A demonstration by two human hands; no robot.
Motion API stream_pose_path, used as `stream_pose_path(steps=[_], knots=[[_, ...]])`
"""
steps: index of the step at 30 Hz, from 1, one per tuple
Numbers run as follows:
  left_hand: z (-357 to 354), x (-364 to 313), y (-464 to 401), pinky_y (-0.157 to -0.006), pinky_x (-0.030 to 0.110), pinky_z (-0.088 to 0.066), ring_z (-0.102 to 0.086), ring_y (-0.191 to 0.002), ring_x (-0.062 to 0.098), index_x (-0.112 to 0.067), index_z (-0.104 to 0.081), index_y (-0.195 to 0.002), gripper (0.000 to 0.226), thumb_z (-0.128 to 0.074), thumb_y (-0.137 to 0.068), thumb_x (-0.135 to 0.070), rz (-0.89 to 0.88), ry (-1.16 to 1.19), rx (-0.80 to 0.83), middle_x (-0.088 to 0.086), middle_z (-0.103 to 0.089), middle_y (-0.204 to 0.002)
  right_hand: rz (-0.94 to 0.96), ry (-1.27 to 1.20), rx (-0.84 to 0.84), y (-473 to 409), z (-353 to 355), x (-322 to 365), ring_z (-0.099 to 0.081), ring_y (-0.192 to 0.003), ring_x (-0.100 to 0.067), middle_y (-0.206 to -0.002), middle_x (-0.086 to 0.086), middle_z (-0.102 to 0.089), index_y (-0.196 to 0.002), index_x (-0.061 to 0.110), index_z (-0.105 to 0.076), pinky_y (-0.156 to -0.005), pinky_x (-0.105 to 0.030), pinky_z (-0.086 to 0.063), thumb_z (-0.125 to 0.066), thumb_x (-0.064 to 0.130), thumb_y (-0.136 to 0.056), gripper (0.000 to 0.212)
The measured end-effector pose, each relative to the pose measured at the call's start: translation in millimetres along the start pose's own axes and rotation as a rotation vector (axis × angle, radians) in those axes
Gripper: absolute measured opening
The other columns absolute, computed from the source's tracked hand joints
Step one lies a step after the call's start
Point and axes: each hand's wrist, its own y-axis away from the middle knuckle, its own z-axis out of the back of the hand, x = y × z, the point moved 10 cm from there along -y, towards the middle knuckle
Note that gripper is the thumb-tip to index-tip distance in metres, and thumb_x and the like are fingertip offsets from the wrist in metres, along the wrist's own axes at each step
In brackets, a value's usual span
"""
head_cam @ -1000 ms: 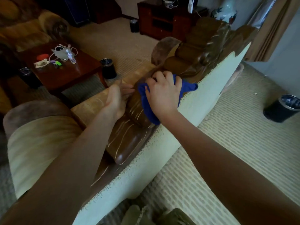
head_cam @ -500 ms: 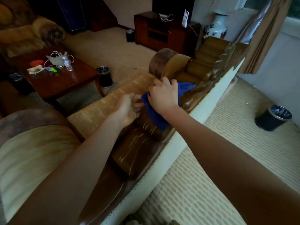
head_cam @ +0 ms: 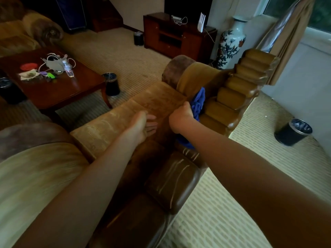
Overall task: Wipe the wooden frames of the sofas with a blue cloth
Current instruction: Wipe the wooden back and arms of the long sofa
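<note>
The sofa [head_cam: 125, 111] fills the middle of the view; its carved wooden frame [head_cam: 232, 97] runs as a stepped ridge from the near lower centre up and away to the right, toward the curtain [head_cam: 286, 42]. The cloth [head_cam: 198, 102] lies bunched against the inner side of the frame, its long axis following the ridge. Half a second ago it sat on top of the frame under a flat palm; now the right hand [head_cam: 180, 119] has dropped to the seat side and grips it with curled fingers. The left hand [head_cam: 141, 124] rests relaxed on the cushion, fingers loosely extended. No legible writing is visible.
</note>
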Motion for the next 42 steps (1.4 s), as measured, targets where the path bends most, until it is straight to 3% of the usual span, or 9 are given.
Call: stream_pose_path(steps=[6, 10, 13, 19, 22, 29, 33, 37, 42], knots=[[-6, -7, -26, -0.067, 0.030, -0.042, -0.057, -0.082, 0.021, -0.008, -0.060, -0.088, 0.043, -0.027, -0.102, -0.031, 0.002, -0.011, 0.056, 0.013, -0.060, -0.091, 0.294, -0.191, 0.041, 12, -8, 63, -0.053, -0.106, -0.028, -0.111, -0.005, -0.060, -0.109, 0.018, -0.058, -0.105, -0.044, -0.025, -0.043, 0.030, -0.096, 0.023], [-8, 0, -33, -0.084, 0.033, -0.044, -0.057, -0.086, 0.020, -0.006, -0.060, -0.097, 0.042, -0.026, -0.103, -0.030, 0.021, -0.005, 0.087, 0.012, -0.059, -0.091, 0.088, -0.237, 0.107, -8, -11, 14, -0.042, -0.128, -0.031, -0.139, -0.008, -0.047, -0.132, 0.015, -0.048, -0.108, -0.047, -0.021, -0.042, 0.034, -0.096, 0.042], [1, 7, -35, -0.089, 0.034, -0.044, -0.057, -0.097, 0.023, -0.008, -0.061, -0.090, 0.044, -0.025, -0.103, -0.031, 0.037, -0.009, 0.104, 0.013, -0.061, -0.097, -0.065, -0.289, 0.095, -17, -9, -37, -0.042, -0.129, -0.030, -0.142, -0.007, -0.045, -0.133, 0.013, -0.048, -0.105, -0.044, -0.027, -0.044, 0.037, -0.095, 0.045], [-5, 7, -38, -0.073, 0.029, -0.045, -0.058, -0.081, 0.019, -0.010, -0.060, -0.084, 0.043, -0.027, -0.102, -0.029, 0.013, 0.006, 0.088, 0.008, -0.061, -0.086, 0.124, -0.122, -0.029, 14, 1, 41, -0.044, -0.124, -0.028, -0.136, -0.006, -0.050, -0.129, 0.017, -0.052, -0.103, -0.044, -0.027, -0.042, 0.040, -0.095, 0.042], [-15, 4, -35, -0.075, 0.030, -0.046, -0.059, -0.085, 0.020, -0.008, -0.062, -0.087, 0.043, -0.028, -0.102, -0.029, -0.007, -0.010, 0.104, 0.010, -0.063, -0.090, 0.259, -0.148, 0.040, 26, -6, 75, -0.042, -0.122, -0.029, -0.131, -0.008, -0.052, -0.126, 0.016, -0.052, -0.105, -0.047, -0.024, -0.040, 0.038, -0.098, 0.037], [9, -6, -33, -0.083, 0.031, -0.045, -0.059, -0.089, 0.019, -0.010, -0.062, -0.086, 0.045, -0.025, -0.103, -0.030, -0.025, 0.018, 0.105, 0.009, -0.062, -0.093, -0.118, -0.311, 0.053, -3, -2, -37, -0.044, -0.125, -0.030, -0.137, -0.008, -0.049, -0.129, 0.014, -0.051, -0.103, -0.045, -0.028, -0.045, 0.045, -0.094, 0.048], [7, -1, -28, -0.081, 0.031, -0.045, -0.058, -0.086, 0.018, -0.011, -0.061, -0.085, 0.044, -0.026, -0.102, -0.030, -0.023, 0.001, 0.095, 0.009, -0.061, -0.091, -0.086, -0.181, 0.009, 6, 0, -2, -0.042, -0.126, -0.028, -0.137, -0.006, -0.049, -0.129, 0.017, -0.052, -0.106, -0.046, -0.023, -0.041, 0.042, -0.095, 0.044], [-9, -2, -20, -0.079, 0.031, -0.047, -0.061, -0.088, 0.020, -0.010, -0.062, -0.088, 0.044, -0.027, -0.103, -0.032, -0.034, -0.031, 0.130, 0.010, -0.063, -0.092, 0.184, -0.153, 0.139, 28, -17, 95, -0.038, -0.129, -0.030, -0.137, -0.009, -0.048, -0.130, 0.013, -0.051, -0.111, -0.050, -0.015, -0.038, 0.037, -0.098, 0.042], [4, -19, -11, -0.083, 0.032, -0.047, -0.061, -0.085, 0.019, -0.010, -0.062, -0.087, 0.044, -0.027, -0.103, -0.032, -0.076, -0.048, 0.109, 0.011, -0.064, -0.092, 0.072, -0.312, 0.182, 9, -14, 46, -0.035, -0.134, -0.032, -0.145, -0.009, -0.040, -0.140, 0.013, -0.040, -0.111, -0.052, -0.016, -0.037, 0.047, -0.096, 0.056]])
